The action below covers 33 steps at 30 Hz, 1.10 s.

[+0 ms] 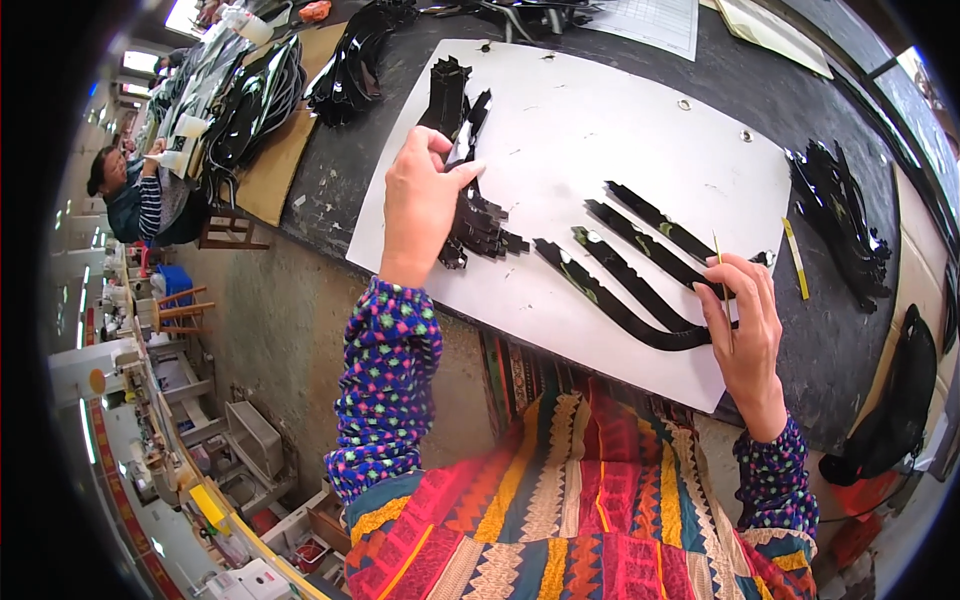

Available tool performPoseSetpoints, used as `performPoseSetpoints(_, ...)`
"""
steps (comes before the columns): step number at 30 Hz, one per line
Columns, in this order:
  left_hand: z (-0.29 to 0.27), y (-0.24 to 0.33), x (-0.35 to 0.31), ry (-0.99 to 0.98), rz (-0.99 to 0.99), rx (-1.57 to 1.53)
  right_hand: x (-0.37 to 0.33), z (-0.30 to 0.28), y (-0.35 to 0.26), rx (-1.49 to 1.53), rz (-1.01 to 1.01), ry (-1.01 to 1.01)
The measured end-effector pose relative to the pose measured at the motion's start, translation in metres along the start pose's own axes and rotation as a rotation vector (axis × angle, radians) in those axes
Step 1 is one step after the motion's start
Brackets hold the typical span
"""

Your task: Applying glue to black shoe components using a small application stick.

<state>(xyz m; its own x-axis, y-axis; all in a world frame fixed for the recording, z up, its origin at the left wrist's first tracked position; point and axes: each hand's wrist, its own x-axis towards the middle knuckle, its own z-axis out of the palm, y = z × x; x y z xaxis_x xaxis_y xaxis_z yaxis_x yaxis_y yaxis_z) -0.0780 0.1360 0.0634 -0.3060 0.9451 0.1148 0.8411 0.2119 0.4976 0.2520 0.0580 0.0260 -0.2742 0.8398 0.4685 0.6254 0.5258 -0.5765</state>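
My left hand is at the far left of a white board, its fingers curled and thumb bent over a bundle of glossy black strips. Which strip lies between the fingers is partly hidden. Between the thumb and fingers of my right hand is a thin, yellowish stick, pointing up. Several black strips lie side by side on the white board, their far ends marked with pale and greenish patches. Their near ends curve toward my right hand, which covers part of them.
Another bundle of black strips lies right of the board, near a yellow blade-like tool. More bundles and a white bottle are at the back left. A person sits at the left beside a wooden stool.
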Motion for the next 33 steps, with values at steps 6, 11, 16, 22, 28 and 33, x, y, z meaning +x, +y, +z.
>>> performPoseSetpoints(6,-0.010,0.001,0.008,-0.018,-0.024,-0.047,0.002,-0.007,-0.009,0.186,0.066,0.013)
performPoseSetpoints(11,-0.003,-0.007,0.003,-0.304,-0.210,-0.793,0.008,-0.006,-0.022,0.417,0.108,-0.061)
performPoseSetpoints(16,0.006,-0.005,-0.009,-0.612,-0.454,-1.387,0.011,0.010,-0.028,0.638,0.218,-0.098)
performPoseSetpoints(22,0.022,0.039,-0.045,-0.454,-0.430,-1.407,0.031,0.047,-0.039,0.849,0.327,-0.090)
performPoseSetpoints(28,0.041,0.046,-0.055,-0.415,-0.414,-1.436,0.055,0.062,-0.048,0.775,0.378,0.028)
performPoseSetpoints(33,0.033,0.029,-0.020,-0.352,-0.406,-1.463,0.065,0.050,-0.044,0.869,0.451,-0.004)
